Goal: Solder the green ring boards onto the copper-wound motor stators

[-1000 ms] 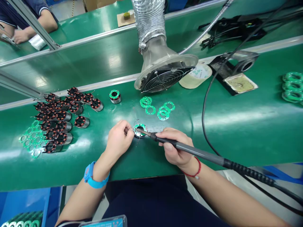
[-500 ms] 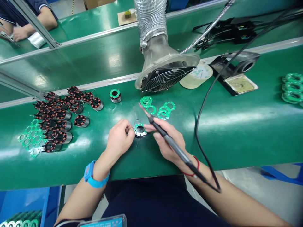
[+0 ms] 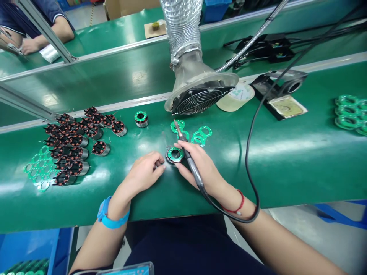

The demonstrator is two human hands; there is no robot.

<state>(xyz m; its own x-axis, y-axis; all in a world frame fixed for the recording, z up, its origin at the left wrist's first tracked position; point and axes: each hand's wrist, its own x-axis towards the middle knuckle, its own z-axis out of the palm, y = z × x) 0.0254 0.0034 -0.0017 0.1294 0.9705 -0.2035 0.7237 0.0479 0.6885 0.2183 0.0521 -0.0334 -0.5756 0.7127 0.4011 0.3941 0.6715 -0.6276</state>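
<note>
A small round motor stator with a green ring board on top lies on the green bench between my hands. My right hand touches its right side with the fingertips and holds a grey soldering iron, tip pointing away and up from the part. My left hand rests curled just left of the stator, its fingers pinched on something I cannot make out.
A heap of wound stators and green ring boards lies at the left. One stator stands alone; loose green rings lie ahead. A fume duct with fan, tape roll, iron stand. Another person's arm far left.
The iron's tip has left the stator and swung up and away; my right hand turned and now touches the part. My left hand has lowered a little.
</note>
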